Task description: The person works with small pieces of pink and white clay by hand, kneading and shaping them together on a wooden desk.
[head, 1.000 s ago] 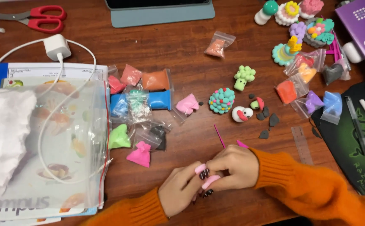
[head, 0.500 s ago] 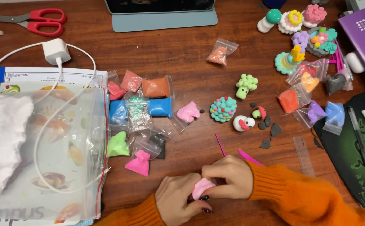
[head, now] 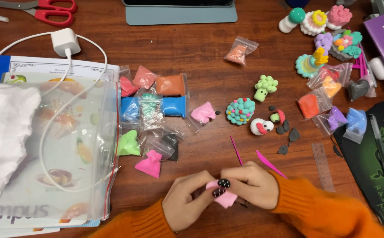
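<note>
- Head view: the left hand [head: 186, 202] and right hand [head: 256, 185] meet low at the table's near edge, fingers curled shut around a soft pink clay lump [head: 222, 197]. The lump is pinched between both hands' fingertips, its lower corner poking out below.
- The clay looks matte and doughy, pressed into a flattish wedge; the nails on it are dark with pale dots.
- Just beyond the right hand lie a thin pink stick [head: 236, 150] and a flat pink blade tool [head: 269, 163], both smooth plastic, near the knuckles but apart from them.
- Up and left of the grip lie crinkled clear bags of clay [head: 154, 105]: magenta nearest, then green, blue, orange.
- Farther beyond the grip stand knobbly clay figures: a teal bumpy dome [head: 240, 111] and a green tree shape [head: 265, 87].
- Far left, a glossy zip bag [head: 75, 145] lies over papers, with a white cable looped on it.
- Bare brown wood [head: 192, 57] lies between the hands and the bags; orange fuzzy sleeves [head: 328, 211] fill the near edge.
</note>
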